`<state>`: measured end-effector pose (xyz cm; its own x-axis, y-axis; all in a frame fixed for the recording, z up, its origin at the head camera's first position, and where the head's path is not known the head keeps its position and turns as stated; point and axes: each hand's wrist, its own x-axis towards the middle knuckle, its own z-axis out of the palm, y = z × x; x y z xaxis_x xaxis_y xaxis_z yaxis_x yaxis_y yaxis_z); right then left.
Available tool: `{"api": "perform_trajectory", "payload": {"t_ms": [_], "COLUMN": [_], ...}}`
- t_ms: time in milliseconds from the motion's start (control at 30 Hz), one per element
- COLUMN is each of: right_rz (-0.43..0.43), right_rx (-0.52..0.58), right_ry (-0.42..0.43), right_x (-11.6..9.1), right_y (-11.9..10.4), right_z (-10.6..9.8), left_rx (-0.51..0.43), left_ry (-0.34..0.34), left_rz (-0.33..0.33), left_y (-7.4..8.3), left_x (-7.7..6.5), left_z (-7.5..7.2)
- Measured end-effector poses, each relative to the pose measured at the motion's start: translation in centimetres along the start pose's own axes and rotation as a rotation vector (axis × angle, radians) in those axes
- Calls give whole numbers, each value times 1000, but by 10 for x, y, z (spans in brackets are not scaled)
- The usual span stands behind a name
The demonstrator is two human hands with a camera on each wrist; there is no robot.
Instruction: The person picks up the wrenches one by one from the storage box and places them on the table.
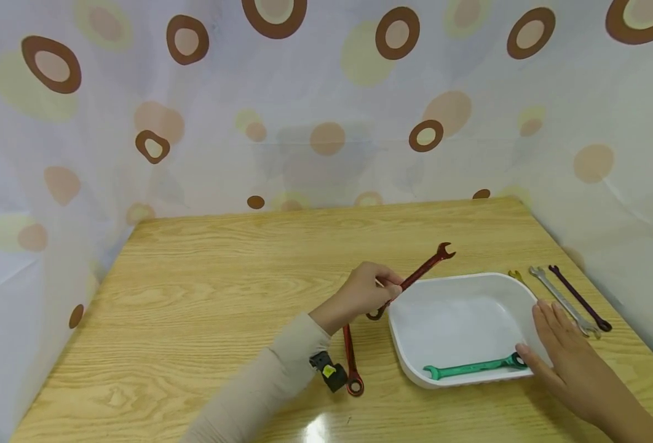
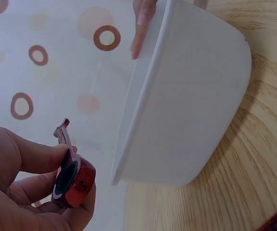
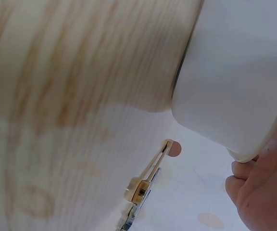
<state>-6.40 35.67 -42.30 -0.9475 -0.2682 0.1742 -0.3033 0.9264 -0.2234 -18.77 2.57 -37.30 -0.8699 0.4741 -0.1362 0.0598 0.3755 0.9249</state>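
A red combination wrench [image 1: 423, 268] is pinched between the thumb and fingers of my left hand [image 1: 368, 289], by the left rim of a white plastic tub [image 1: 459, 314]. Its open end points up and away, over the tub's far left corner; in the left wrist view the ring end of this wrench [image 2: 78, 185] faces the camera. My right hand [image 1: 575, 363] holds the tub's right rim, the thumb over the inner side and the fingers along the outside. A green wrench [image 1: 470, 369] lies inside the tub along its near wall.
Another red wrench [image 1: 351, 363] lies left of the tub, partly hidden by the left wrist. Right of the tub lie a gold wrench [image 1: 516, 275], a silver wrench [image 1: 561, 295] and a dark purple wrench [image 1: 581, 299]. Patterned curtain [image 1: 326, 92] encloses the wooden table [image 1: 221, 264].
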Motion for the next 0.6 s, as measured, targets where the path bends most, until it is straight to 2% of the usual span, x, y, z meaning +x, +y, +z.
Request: {"api": "perform_trajectory", "payload": {"t_ms": [233,433,600], "right_rz": [3,11,7], "right_rx": [22,64,63], "right_ry": [16,2,-15], "right_x": [-1,-4,-7], "right_y": [1,4,5], "right_z": [0,-5,-9], "left_rx": [-112,-185,-244], "left_ry": [15,13,14], "left_rz": [-37,-63,-117], "left_y": [-21,-38,-52], "left_x": [-17,-30,-41], "left_z": [-28,-45,-56]}}
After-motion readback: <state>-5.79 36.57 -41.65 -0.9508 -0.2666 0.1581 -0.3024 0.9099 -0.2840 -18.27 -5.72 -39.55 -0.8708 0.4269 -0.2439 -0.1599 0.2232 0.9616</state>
